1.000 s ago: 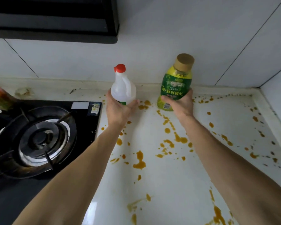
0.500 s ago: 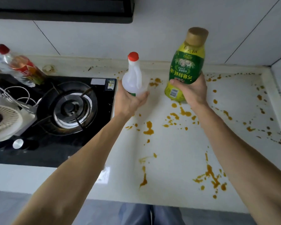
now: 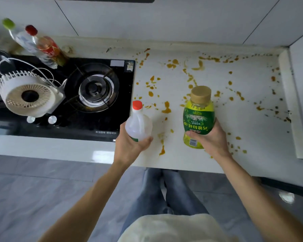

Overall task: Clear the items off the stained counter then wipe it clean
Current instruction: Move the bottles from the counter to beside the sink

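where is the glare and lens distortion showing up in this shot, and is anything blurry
Head view: glare sits on the glossy front edge of the counter and as a bright spot on the floor; wide-angle bending curves the wall tile lines and leans the two bottles behind the stove; the shirt at the bottom edge is soft, while the green bottle in the right hand stays fairly sharp.

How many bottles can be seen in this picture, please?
4. A white bottle in the left hand, a green bottle in the right hand, and two bottles behind the stove. Others may be out of view.
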